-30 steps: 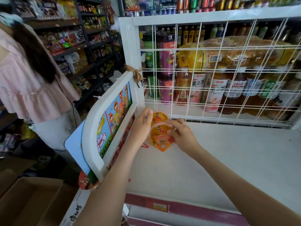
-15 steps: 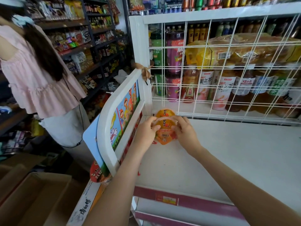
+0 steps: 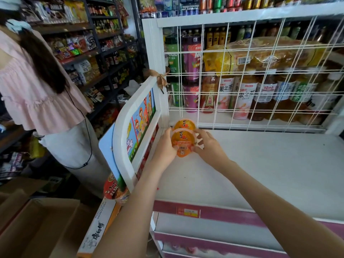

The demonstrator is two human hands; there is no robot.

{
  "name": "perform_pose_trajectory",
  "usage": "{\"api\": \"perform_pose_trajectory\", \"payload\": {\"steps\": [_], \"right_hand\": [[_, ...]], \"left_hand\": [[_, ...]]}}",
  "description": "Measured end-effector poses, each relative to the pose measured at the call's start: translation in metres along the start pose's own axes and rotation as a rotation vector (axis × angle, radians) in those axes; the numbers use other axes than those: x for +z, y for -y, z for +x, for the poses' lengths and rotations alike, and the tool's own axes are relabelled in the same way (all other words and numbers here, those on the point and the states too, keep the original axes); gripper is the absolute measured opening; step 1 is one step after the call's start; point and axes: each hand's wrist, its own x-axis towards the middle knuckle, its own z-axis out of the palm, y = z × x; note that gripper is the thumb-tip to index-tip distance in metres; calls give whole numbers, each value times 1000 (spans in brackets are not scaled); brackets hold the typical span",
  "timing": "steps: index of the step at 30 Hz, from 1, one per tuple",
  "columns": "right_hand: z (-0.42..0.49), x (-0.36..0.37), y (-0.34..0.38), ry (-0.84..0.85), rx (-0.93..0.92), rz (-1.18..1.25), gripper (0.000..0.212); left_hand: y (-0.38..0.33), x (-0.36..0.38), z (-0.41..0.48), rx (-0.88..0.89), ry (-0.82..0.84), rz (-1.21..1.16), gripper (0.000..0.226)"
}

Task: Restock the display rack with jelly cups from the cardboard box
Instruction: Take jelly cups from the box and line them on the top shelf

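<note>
White rack shelf (image 3: 260, 174), jelly cups (image 3: 183, 141) back-L corner; wire grid (image 3: 242, 75), drinks (image 3: 225, 95) behind.

This was a small grocery shop. Dark metal shelves (image 3: 61, 28) in the upper left of the frame were crammed with bright snack packets (image 3: 70, 49). Behind the white wire-grid display rack (image 3: 154, 53) at upper right stood rows of labelled plastic drink bottles (image 3: 225, 94), with coloured drink cans (image 3: 216, 2) lined along the top edge. A yellow-and-red price label (image 3: 188, 213) sat on the pink shelf-edge strip (image 3: 242, 215) at lower centre, and an open brown cardboard box (image 3: 37, 229) lay at lower left.
</note>
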Motion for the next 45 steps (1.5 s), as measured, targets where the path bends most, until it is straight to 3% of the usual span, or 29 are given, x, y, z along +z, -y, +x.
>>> {"api": "perform_pose_trajectory", "payload": {"steps": [5, 11, 18, 22, 30, 35, 40, 42, 45], "right_hand": [[-17, -5, 1, 30, 49, -94, 64], [-63, -18, 3, -3, 2, -190, 53], [-199, -38, 11, -190, -290, -157, 41], [-286, -23, -27, -157, -201, -89, 43], [-442, 36, -190, 251, 430, -105, 41], [-492, 103, -305, 515, 639, -237, 53], [-537, 202, -445, 695, 702, -345, 91], [-549, 232, -486, 797, 658, -417, 93], [-559, 268, -527, 888, 571, -515, 78]], "left_hand": [[-2, 1, -12, 60, -91, 11, 66], [-27, 12, -72, 154, -147, 148, 57], [-34, 51, -203, 579, -365, 1, 35], [-3, 114, -288, 528, -207, -20, 35], [110, 254, -404, -118, 334, 203, 52], [213, 354, -423, -204, 530, 301, 52], [309, 467, -421, -190, 650, 391, 59], [339, 510, -420, -182, 678, 410, 60], [372, 557, -412, -191, 706, 473, 65]]}}
